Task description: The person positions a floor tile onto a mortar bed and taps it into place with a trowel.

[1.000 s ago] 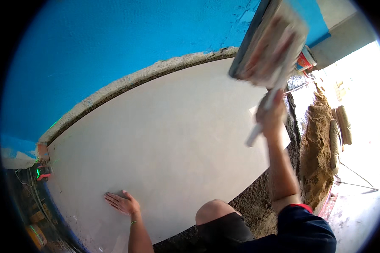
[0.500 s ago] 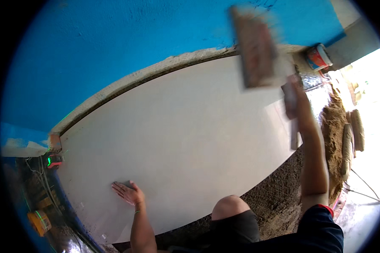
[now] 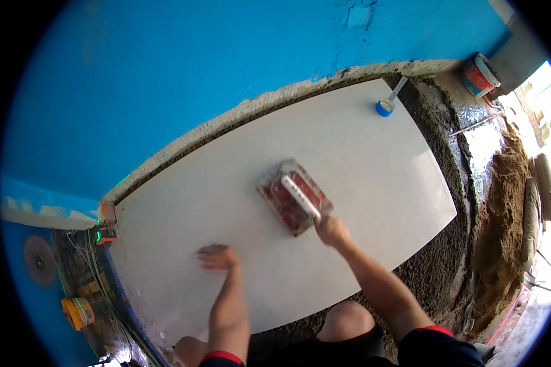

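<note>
Item: one large, pale grey-white rectangular slab [image 3: 373, 159], smooth-faced, lying on a dark brown, grainy bed [image 3: 419, 290] that shows along its near and right edges. Item: one rectangular reddish-brown hand tool [image 3: 280, 207], smeared with grey, placed over the middle of the slab; its long white handle [image 3: 298, 192] is uppermost and slants toward the slab's near edge. Whether the tool touches the slab I cannot tell. My right hand [image 3: 332, 231] has its fingers clamped on the near end of that handle. My left hand [image 3: 219, 257], blurred, reaches over the slab toward its left edge, fingers slightly apart; contact cannot be made out. Item: one round, blue-sided object [image 3: 384, 108] with a pale, narrow strip [image 3: 400, 87] extending from it, at the slab's far right corner. Item: one small red-and-black device [image 3: 106, 235] with a green glow, just beside the far left corner. Item: one blue-painted wall [image 3: 183, 73], rough and pale at its foot, behind the far edge. Beyond the right edge: one red, white and blue bucket [image 3: 479, 76] and a heap of brown sand [image 3: 499, 202]. Beyond the left edge: one orange-yellow tub [image 3: 76, 313].
</note>
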A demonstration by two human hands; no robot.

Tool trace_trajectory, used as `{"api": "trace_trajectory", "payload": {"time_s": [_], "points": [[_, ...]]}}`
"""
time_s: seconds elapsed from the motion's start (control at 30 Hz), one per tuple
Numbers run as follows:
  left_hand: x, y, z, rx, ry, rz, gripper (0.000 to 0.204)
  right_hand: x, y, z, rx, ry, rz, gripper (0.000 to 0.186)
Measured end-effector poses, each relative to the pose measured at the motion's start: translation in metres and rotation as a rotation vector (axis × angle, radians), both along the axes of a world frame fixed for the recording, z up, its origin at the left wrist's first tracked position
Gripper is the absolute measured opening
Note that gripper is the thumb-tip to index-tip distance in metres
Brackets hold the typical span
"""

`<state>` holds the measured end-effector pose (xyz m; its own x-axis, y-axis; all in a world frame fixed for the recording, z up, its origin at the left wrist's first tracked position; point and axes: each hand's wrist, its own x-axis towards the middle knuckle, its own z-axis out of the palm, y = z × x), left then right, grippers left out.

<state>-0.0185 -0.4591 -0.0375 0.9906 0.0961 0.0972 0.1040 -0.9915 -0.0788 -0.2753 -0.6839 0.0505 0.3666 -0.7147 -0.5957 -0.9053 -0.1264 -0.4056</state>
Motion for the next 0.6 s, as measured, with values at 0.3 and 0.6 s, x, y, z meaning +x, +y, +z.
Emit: {"api": "trace_trajectory", "payload": {"time_s": [0.3, 0.6], "points": [[-0.098, -0.18, 0.0, -0.105, -0.133, -0.023, 0.084, -0.135, 0.019, 0.054, 0.393, -0.108, -0.714, 0.064], [-0.098, -0.186, 0.018, -0.066, 0.08, 0.004, 0.089, -0.139, -0.172, 0.284, -0.373, -0.521, -0.815, 0.043]]}}
